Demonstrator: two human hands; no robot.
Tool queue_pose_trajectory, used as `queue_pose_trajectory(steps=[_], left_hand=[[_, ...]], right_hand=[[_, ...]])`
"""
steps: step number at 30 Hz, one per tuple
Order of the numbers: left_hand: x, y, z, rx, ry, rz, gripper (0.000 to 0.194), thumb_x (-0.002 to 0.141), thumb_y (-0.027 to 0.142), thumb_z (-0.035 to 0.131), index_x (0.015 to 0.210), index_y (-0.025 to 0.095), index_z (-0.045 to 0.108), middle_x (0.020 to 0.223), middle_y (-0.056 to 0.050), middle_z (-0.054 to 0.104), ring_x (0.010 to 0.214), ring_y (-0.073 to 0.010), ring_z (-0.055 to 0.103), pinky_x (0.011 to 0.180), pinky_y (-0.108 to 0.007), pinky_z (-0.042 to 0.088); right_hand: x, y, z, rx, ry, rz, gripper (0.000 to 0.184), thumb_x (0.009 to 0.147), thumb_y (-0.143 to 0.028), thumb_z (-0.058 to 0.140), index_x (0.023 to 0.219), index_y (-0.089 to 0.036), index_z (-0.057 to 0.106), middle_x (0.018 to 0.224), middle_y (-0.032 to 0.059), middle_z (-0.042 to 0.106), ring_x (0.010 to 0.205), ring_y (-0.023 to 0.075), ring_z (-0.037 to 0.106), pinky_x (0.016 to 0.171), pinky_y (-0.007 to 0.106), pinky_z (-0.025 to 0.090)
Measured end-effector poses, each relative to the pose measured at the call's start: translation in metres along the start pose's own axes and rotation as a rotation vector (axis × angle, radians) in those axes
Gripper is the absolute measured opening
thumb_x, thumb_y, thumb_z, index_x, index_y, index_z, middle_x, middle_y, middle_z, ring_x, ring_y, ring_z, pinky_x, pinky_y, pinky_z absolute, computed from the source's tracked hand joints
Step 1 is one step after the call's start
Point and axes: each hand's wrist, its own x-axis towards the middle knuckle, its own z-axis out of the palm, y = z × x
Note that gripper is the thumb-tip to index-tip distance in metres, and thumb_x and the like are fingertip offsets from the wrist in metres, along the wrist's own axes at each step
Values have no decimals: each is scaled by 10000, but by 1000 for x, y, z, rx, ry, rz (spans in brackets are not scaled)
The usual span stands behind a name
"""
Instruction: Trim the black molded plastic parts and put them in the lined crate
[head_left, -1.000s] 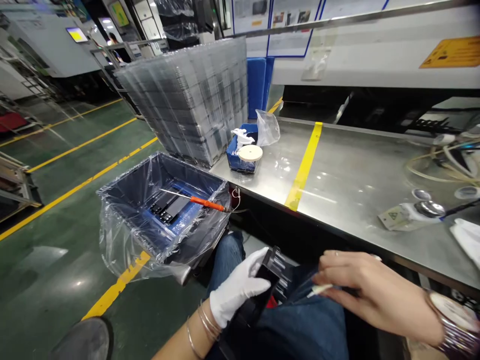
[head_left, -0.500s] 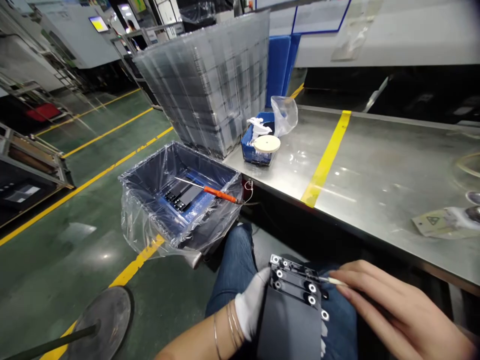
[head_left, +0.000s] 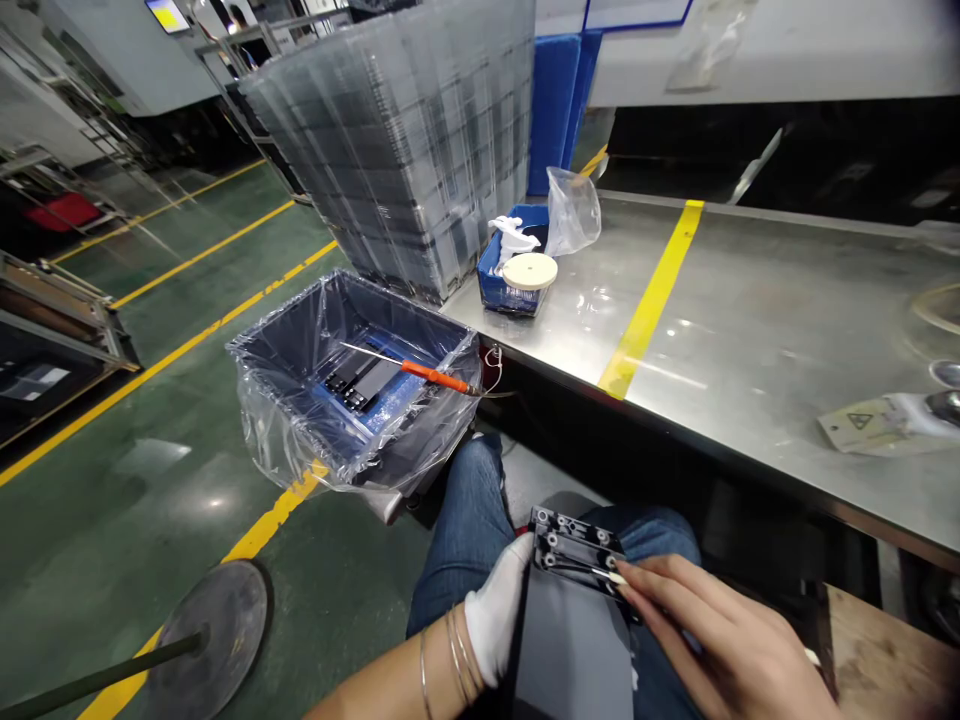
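My left hand [head_left: 501,610], in a white glove, grips the left edge of a flat dark-grey part [head_left: 577,640] that rests over my lap. Its far end is black, with ridges and several round bosses. My bare right hand [head_left: 712,625] pinches a thin tool with a pale handle [head_left: 616,578]. The slim tip of this tool lies along a groove near the ridged end; its exact kind I cannot tell. Below my wrist, the part's near end runs out of view.
Left of my knees stands a grey bin [head_left: 352,370] lined with clear plastic, holding similar parts. An orange-handled air gun [head_left: 439,376] lies across its rim. A blue basket [head_left: 517,285] with a cream disc [head_left: 529,271] sits on the steel table [head_left: 757,300]. Stacked trays [head_left: 420,150] rise behind.
My right hand has moved left with the tool, from the part's right edge onto its ridged end. The part appears tilted differently. The view has shifted slightly.
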Motion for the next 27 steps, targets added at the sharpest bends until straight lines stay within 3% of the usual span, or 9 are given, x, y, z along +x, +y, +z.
queue_pose_trajectory(steps=[4,10,16,27], left_hand=[[-4,1,3,13,29,42,467,723,529,581,909,114,685,893,-120,717,937,-276,642,928,-343,421],[-4,-1,-7,-15,27,4,520,698,598,570,884,124,680,828,-113,712,854,-289,653,893,-373,434],[-9,2,8,-151,59,35,265,730,390,623,797,135,654,709,-32,668,675,-154,581,808,-241,411],[-1,-1,-8,-45,3,-37,405,752,503,574,841,126,692,801,-108,694,744,-230,614,823,-322,421]], right_hand=[[-6,0,16,20,47,80,170,985,-219,475,1013,-181,638,862,57,699,718,139,707,641,188,582],[-2,8,12,128,-1,-2,164,969,-213,513,996,-198,674,852,45,717,752,140,716,661,174,586],[-14,-4,22,-31,0,120,162,981,-228,495,1065,-190,629,919,56,708,790,155,712,701,216,587],[0,3,-4,111,-36,10,165,954,-188,519,1019,-196,669,855,48,710,744,136,702,652,171,582]])
